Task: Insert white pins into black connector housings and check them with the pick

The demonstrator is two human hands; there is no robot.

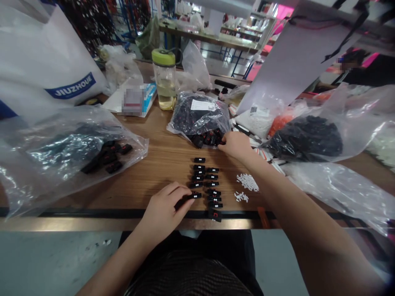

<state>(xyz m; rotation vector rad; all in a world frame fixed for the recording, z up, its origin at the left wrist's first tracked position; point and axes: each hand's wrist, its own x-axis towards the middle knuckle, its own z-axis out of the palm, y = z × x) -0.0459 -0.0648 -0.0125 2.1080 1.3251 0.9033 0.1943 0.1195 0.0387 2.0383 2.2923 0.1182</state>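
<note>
My left hand (168, 207) is closed near the table's front edge, thumb and fingers pinching a black plastic connector housing (195, 196) with white dots on its end. Two columns of similar connector housings (212, 177) stand beside and beyond it; the nearest one shows a red part. Farther off, my right hand (236, 144) reaches to the mouth of a clear bag (200, 113) full of black housings. Its fingers are bent together at the loose housings (210, 139) spilling out there, and what lies between the fingertips is hidden. Two small heaps of white pins (247, 182) lie under my right forearm's left side.
Another open bag of black parts (70, 142) lies at left, beside a large white sack (46, 53). A green-lidded bottle (164, 78) stands behind. More bags (308, 137) crowd the right, near a slanted white panel (286, 61). A person (354, 70) sits beyond.
</note>
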